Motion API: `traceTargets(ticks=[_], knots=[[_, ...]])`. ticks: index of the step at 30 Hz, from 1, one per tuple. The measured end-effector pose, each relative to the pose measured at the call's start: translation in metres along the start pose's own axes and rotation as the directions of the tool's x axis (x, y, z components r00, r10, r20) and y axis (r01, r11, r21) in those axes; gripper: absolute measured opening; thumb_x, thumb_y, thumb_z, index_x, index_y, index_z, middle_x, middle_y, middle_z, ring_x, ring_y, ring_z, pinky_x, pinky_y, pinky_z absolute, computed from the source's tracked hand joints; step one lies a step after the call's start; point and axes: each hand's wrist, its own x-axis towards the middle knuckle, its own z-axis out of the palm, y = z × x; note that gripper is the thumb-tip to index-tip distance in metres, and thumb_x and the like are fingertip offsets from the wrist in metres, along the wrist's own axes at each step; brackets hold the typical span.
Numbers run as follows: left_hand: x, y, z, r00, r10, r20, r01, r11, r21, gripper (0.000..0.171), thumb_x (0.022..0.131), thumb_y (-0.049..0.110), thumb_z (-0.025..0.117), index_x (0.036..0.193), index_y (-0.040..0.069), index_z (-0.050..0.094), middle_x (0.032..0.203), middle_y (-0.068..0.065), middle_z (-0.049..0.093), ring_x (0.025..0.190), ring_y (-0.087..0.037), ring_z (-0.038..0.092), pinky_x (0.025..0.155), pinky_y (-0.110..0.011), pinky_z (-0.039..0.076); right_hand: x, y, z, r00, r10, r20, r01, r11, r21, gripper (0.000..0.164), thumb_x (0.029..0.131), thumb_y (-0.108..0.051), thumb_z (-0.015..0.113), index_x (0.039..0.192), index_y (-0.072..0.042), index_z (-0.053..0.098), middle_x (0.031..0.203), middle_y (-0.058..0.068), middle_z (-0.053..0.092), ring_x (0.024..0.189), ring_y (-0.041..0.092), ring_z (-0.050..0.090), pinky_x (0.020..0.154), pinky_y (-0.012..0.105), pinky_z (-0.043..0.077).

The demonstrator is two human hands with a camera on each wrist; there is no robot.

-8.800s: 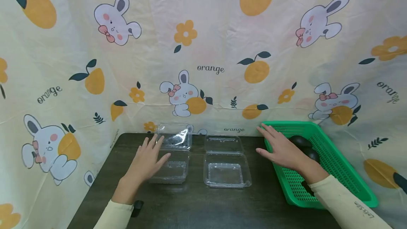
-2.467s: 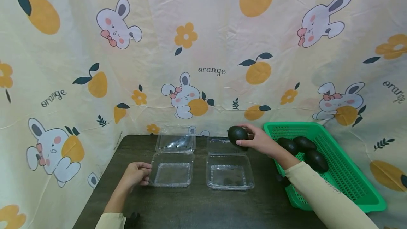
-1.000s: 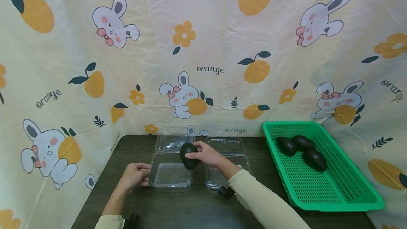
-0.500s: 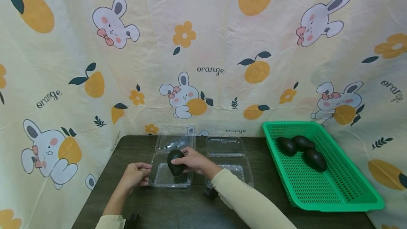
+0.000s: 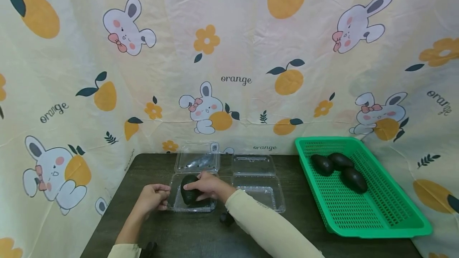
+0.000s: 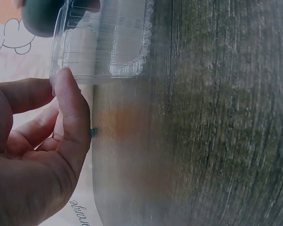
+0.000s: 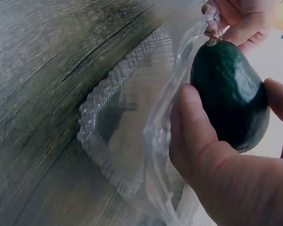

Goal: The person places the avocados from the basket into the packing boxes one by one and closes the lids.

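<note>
At one container's edge (image 6: 59, 49), pinched left fingers (image 6: 71, 110) (right fingers (image 7: 192, 113) round avocado (image 7: 228, 89))

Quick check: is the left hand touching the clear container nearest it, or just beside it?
Touching. The left wrist view shows it plainly: the left hand pinches the clear container at its rim between thumb and finger.

Cloth (image 5: 236, 57), centre: "orange" in dark script
Cloth, low centre: "orange" again, appearing smaller
Cloth, left side: "orange", rising to the right
Cloth, right side: "orange", sloping down to the right
Cloth, left wrist view: most of "orange", turned sideways
Cloth, right wrist view: letters cut off, unreadable
Right sleeve (image 5: 267, 227): faint lettering, unreadable
</note>
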Motion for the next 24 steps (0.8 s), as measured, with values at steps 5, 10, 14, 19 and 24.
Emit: traceTargets(ticks=[5,10,14,19,24], knots=[[0.000,-0.002,-0.001,1.000,0.004,0.011,-0.004,1.000,0.002,0.026,0.099,0.000,0.059,0.119,-0.015,0.064,0.084,-0.010,0.068,0.066,-0.017,0.063,0.056,-0.032,0.061,0.005,0.002,0.009,1.000,-0.005,-0.017,0.004,1.000,-0.007,0.061,0.090,-0.020,0.081,0.132,0.006,0.046,0.111,0.017,0.056,0.090,0.028,0.071,0.077,0.038,0.065],[0.000,-0.004,-0.004,1.000,-0.001,0.014,0.001,1.000,0.004,0.026,0.100,0.001,0.059,0.120,-0.014,0.064,0.084,-0.009,0.068,0.066,-0.018,0.063,0.056,-0.033,0.061,0.008,0.004,0.015,0.999,0.001,-0.040,-0.003,0.999,-0.045,0.057,0.089,-0.022,0.082,0.128,0.008,0.053,0.107,0.014,0.060,0.088,0.026,0.070,0.077,0.040,0.065],[-0.001,-0.002,-0.004,1.000,-0.014,0.007,0.014,1.000,0.003,0.027,0.099,0.001,0.060,0.121,-0.014,0.064,0.087,-0.010,0.070,0.066,-0.018,0.064,0.057,-0.033,0.062,0.010,0.007,0.016,0.999,0.006,-0.045,-0.009,0.999,-0.054,0.056,0.088,-0.022,0.082,0.127,0.009,0.056,0.106,0.014,0.062,0.087,0.025,0.070,0.078,0.041,0.065],[0.000,-0.001,-0.004,1.000,-0.006,0.008,0.006,1.000,0.000,0.028,0.099,0.000,0.059,0.121,-0.015,0.064,0.088,-0.012,0.071,0.066,-0.018,0.064,0.056,-0.032,0.062,0.011,0.009,0.018,0.998,0.003,-0.063,-0.006,0.999,-0.045,0.051,0.088,-0.020,0.083,0.121,0.007,0.056,0.104,0.014,0.060,0.084,0.025,0.071,0.079,0.041,0.065],[0.003,-0.002,-0.001,1.000,-0.002,0.021,0.002,1.000,-0.008,0.026,0.099,0.000,0.060,0.120,-0.015,0.064,0.088,-0.011,0.072,0.066,-0.018,0.064,0.056,-0.032,0.062,0.011,0.010,0.019,0.996,0.011,-0.091,-0.015,0.999,-0.046,0.046,0.088,-0.018,0.082,0.117,0.005,0.054,0.104,0.014,0.058,0.084,0.026,0.071,0.082,0.041,0.065]])
